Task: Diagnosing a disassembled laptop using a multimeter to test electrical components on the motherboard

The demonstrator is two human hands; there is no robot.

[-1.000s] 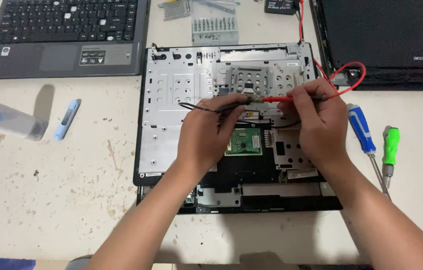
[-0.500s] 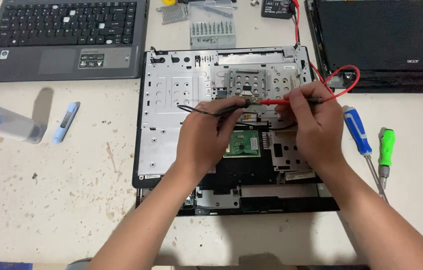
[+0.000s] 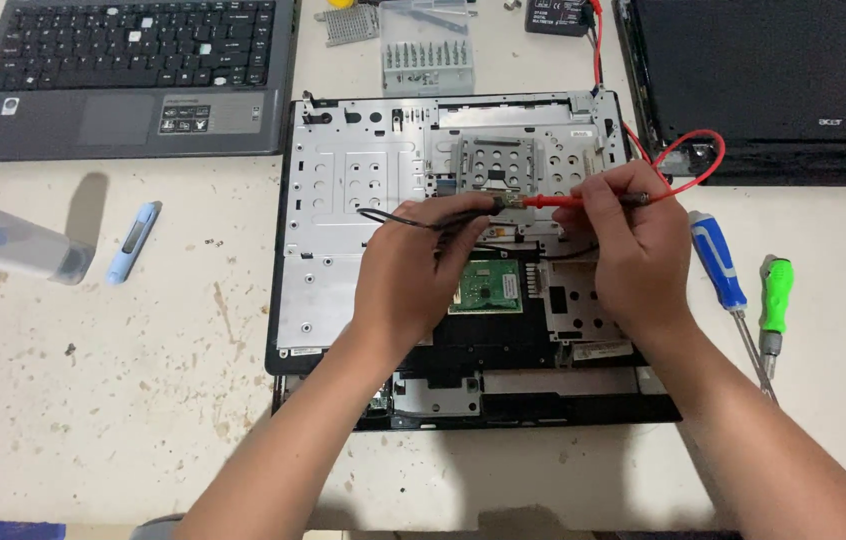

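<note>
Pale, speckled counter (image 3: 93,400) seen from above, carrying an opened laptop base (image 3: 343,200) with its metal frame bared, long axis running left to right. A second laptop (image 3: 123,70) lies at upper left, a black lid (image 3: 773,80) at upper right. Left hand (image 3: 413,275) is closed around a black probe (image 3: 478,205); right hand (image 3: 633,250) is closed around a red probe (image 3: 553,201). Both probes lie nearly level along the base's long axis, tips pointing inward and meeting just above the small green board (image 3: 488,285) at the frame's middle. A red wire (image 3: 688,160) loops off toward a black meter (image 3: 558,15) at the top edge. A blue screwdriver (image 3: 718,262) and a green screwdriver (image 3: 775,295) lie right of the base, tips toward the viewer; a bit rack (image 3: 428,60) stands above it. Compared with half a second earlier, hands and probes keep the same grip and place; only the view has drifted slightly
</note>
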